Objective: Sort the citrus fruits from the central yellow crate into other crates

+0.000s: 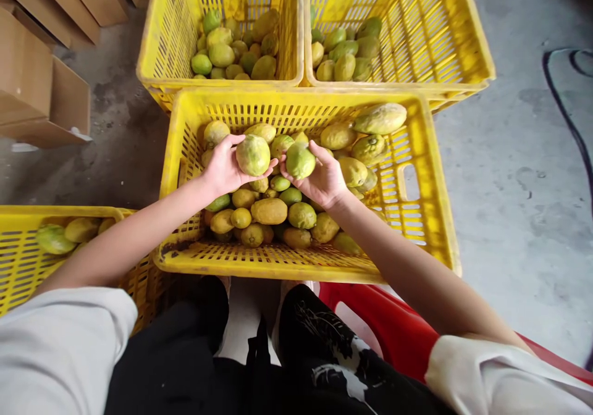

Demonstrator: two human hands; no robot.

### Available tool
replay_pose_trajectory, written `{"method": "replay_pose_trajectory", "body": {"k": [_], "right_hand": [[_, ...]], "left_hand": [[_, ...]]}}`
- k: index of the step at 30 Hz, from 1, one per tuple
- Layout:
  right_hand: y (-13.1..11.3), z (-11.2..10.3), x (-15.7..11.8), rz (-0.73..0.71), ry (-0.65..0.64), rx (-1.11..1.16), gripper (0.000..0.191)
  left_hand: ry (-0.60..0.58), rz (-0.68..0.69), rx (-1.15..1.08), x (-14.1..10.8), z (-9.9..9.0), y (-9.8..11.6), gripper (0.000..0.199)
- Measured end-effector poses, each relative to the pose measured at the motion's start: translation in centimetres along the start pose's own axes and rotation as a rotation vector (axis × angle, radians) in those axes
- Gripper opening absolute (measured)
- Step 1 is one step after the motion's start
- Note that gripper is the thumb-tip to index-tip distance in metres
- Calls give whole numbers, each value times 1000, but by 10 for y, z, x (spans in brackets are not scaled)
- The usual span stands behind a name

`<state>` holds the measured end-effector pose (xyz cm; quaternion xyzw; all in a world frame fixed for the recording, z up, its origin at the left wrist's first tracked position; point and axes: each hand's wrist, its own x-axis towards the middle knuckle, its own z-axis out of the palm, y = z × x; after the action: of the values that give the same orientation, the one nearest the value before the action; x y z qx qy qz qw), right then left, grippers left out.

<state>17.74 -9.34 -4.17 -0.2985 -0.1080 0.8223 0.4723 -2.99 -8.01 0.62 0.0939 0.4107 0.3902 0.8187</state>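
Note:
Over the middle yellow crate [306, 271], my left hand [225, 169] holds a round green-yellow fruit [252, 155] between thumb and fingers, palm up. My right hand [324, 179] grips a smaller green fruit [300, 160] just to the right of it. The fingertips of both hands are close together; the two fruits do not touch. Below them lie several yellow and green fruits [269, 211] of mixed sizes, with longer ones [380, 118] at the crate's back right.
Two more yellow crates with fruits stand behind, at the back left [221, 83] and back right [398, 85]. Another yellow crate [60, 212] is at the left. Cardboard boxes [28, 69] stand at the upper left, a red plastic object [393, 322] below right, and a black cable [567, 118] at the far right.

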Motion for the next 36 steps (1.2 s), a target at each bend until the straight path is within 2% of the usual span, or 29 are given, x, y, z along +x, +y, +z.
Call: {"method": "replay_pose_trajectory", "body": {"k": [5,9,11,13,17,20,23,25,31,36], "right_hand": [[-1,3,-2,15,27,12,13],[-1,3,-3,11,39,10,22],[-1,2,-2,13,6,1,30],[-1,2,-2,14,-36,-16,35],[1,2,-1,11,-46,-82,31],[1,1,0,42,-27,-87,28],[-1,-1,0,117,-26,-51,40],[-2,-2,0,133,-14,-36,41],[-2,1,-1,92,-1,-52,27],[0,4,-3,59,-39,-65,31]], "left_hand": [[-81,26,126,-1,-1,-7,24],[-100,65,166,-2,-2,-12,13],[-79,76,115,0,-1,-11,19],[-55,54,48,1,-1,-8,34],[21,9,-47,-1,-1,-1,50],[73,24,-75,-4,0,0,50],[54,17,-66,-4,3,1,45],[46,32,-48,-4,5,3,42],[78,73,-82,-2,4,8,41],[71,59,-89,-3,0,5,46]]}}
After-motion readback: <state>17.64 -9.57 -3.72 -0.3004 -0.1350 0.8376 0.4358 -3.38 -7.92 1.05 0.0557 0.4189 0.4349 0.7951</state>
